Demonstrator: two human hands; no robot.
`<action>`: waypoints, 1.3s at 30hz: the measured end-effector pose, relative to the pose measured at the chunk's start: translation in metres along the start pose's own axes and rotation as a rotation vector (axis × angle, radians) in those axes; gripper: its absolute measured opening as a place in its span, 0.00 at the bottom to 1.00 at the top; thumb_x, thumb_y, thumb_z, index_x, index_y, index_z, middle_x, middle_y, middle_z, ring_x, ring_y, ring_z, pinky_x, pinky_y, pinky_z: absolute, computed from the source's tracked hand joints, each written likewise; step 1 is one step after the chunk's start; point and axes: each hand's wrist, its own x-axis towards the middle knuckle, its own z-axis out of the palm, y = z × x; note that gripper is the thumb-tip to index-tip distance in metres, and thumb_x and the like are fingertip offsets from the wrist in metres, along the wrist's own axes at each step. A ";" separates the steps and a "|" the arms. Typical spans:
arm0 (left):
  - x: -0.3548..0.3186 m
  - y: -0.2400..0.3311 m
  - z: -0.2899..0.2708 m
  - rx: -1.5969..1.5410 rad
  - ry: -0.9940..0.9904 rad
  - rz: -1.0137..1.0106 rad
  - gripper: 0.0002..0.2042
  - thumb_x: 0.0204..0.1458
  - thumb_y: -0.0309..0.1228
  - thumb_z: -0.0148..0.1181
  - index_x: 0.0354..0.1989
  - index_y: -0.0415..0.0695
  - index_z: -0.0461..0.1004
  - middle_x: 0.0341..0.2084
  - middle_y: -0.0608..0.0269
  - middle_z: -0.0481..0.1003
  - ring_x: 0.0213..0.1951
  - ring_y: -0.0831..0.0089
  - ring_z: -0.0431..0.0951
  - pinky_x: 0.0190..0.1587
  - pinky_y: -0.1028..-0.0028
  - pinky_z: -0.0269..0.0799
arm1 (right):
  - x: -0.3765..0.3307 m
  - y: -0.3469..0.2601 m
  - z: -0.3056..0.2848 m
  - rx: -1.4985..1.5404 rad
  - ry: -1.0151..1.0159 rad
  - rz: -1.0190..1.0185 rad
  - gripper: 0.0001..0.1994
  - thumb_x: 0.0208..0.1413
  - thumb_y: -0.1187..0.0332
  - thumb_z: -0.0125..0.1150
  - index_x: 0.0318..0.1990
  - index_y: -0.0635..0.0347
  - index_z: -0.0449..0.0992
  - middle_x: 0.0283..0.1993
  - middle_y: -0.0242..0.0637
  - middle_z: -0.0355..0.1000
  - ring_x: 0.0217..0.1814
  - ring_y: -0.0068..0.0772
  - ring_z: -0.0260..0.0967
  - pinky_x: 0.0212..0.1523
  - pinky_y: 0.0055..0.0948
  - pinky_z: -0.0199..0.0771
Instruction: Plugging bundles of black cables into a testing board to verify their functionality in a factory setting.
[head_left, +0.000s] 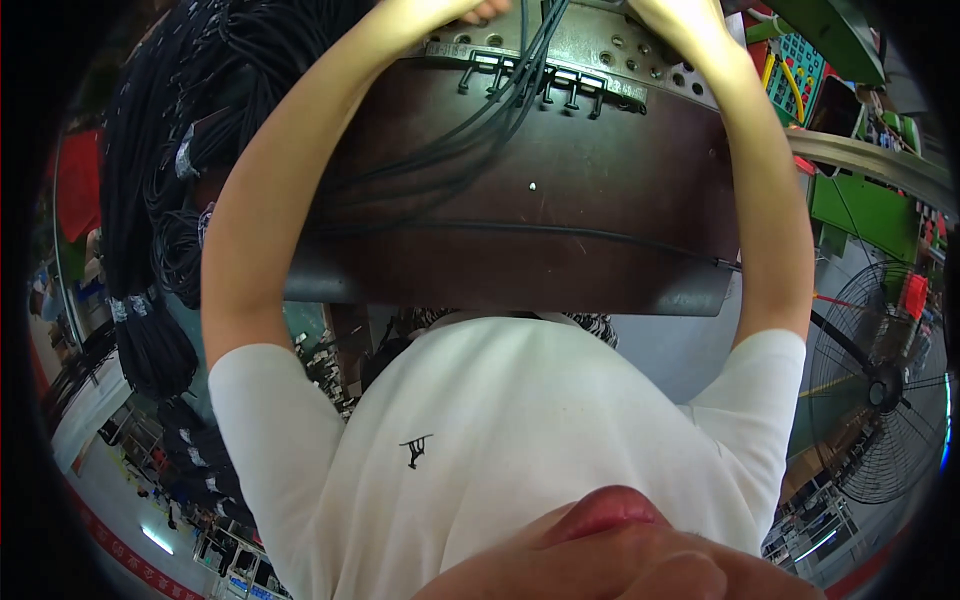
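My left hand (478,10) is at the top edge of the view, resting on a grey perforated metal plate (600,45), and only a few fingertips show. My right hand (672,14) lies on the same plate further right, mostly cut off by the frame. Several thin black cables (500,110) run from between my hands down over a row of black clips (545,88) and spread across a dark brown board (620,200). One cable (600,235) runs sideways across the board to its right edge. The frame hides whether either hand grips anything.
Thick bundles of black cable (150,200) hang at the left. A large standing fan (880,390) is at the right, below green machine parts (865,205). My white shirt (520,440) fills the lower middle.
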 end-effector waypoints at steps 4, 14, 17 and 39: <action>-0.003 -0.010 0.012 0.260 0.363 0.853 0.14 0.59 0.34 0.51 0.48 0.40 0.75 0.39 0.53 0.79 0.42 0.58 0.79 0.46 0.65 0.74 | -0.001 -0.012 -0.043 0.615 0.203 0.173 0.23 0.50 0.76 0.53 0.57 0.58 0.72 0.51 0.47 0.74 0.52 0.44 0.72 0.50 0.36 0.72; 0.010 -0.009 0.019 0.259 0.169 0.613 0.10 0.55 0.26 0.51 0.42 0.38 0.76 0.34 0.46 0.77 0.38 0.53 0.78 0.42 0.62 0.74 | -0.009 -0.011 -0.033 0.703 -0.019 0.307 0.19 0.49 0.67 0.59 0.50 0.60 0.73 0.45 0.48 0.73 0.46 0.52 0.71 0.47 0.45 0.71; 0.023 -0.018 0.025 0.047 0.386 0.686 0.11 0.54 0.30 0.55 0.41 0.37 0.76 0.32 0.45 0.77 0.38 0.54 0.78 0.42 0.61 0.74 | -0.002 -0.010 -0.029 0.730 -0.271 0.412 0.17 0.50 0.63 0.61 0.47 0.61 0.75 0.44 0.49 0.74 0.46 0.51 0.72 0.49 0.44 0.71; -0.303 -0.121 0.055 0.308 -0.573 -0.049 0.11 0.56 0.31 0.54 0.40 0.38 0.76 0.37 0.46 0.77 0.42 0.48 0.77 0.44 0.57 0.72 | -0.306 -0.070 -0.206 0.722 -0.202 1.450 0.17 0.62 0.72 0.52 0.57 0.68 0.65 0.59 0.47 0.63 0.60 0.40 0.63 0.62 0.34 0.61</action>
